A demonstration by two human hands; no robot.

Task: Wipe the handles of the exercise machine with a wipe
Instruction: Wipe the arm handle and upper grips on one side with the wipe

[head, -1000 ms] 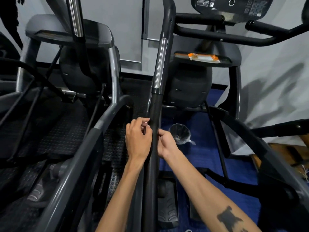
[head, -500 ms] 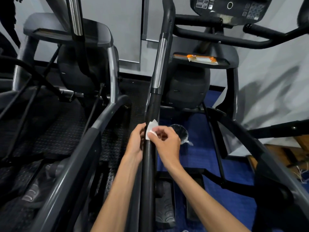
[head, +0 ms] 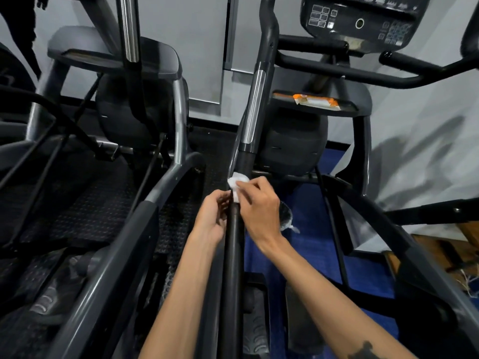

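— At one o'clock, what is that big dark thing?
— That is the exercise machine (head: 293, 141). Another machine (head: 116, 104) stands beside it at ten o'clock.
— And the long black pole down the middle?
— That is the handle (head: 233, 250). It runs from six o'clock up to twelve, with a shiny silver part higher up.
— What is under it?
— A blue floor (head: 311, 257), at five o'clock.
— And up at one o'clock?
— A screen with buttons (head: 360, 22). Below it, on a little tray, lies an orange and white pack (head: 316, 101).
— Where are the hands?
— Near the middle. The right hand (head: 259, 206) is on the three o'clock side of the handle. Its fingers are bent and pinch the wipe.
— And the other?
— The left hand (head: 212, 218) is on the nine o'clock side, fingers curled, right against the handle. I cannot tell if it holds anything.
— Where is the wipe?
— The wipe (head: 237, 180) is small and white. It is pressed on the handle, just above both hands and below the silver part.
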